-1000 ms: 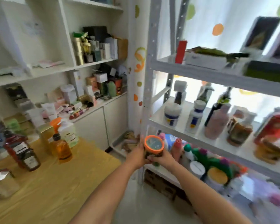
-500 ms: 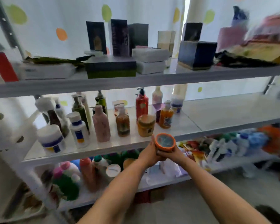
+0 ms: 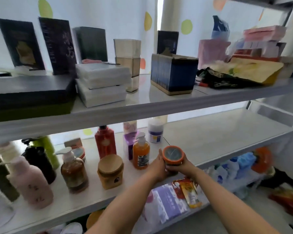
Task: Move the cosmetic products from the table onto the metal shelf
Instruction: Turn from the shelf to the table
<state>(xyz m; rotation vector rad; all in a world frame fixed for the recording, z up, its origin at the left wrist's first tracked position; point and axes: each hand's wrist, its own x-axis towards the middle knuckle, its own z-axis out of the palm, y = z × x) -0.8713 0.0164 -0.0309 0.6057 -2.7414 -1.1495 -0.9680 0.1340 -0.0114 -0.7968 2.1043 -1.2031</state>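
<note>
A jar with an orange rim and dark lid is held between both my hands at the front edge of the middle board of the metal shelf. My left hand grips its left side and my right hand its right side. I cannot tell whether the jar's base touches the board. Just left of the jar stands an orange pump bottle, and further left a yellow jar with a wooden lid.
The middle board carries a red bottle, a brown pump bottle, a pink bottle and a white jar; its right half is bare. Boxes fill the upper board. Packets and bottles crowd the lower board.
My view has swung from the wooden table to face the shelf and moved closer. Both hands have carried the jar forward and up to the middle board's front edge.
</note>
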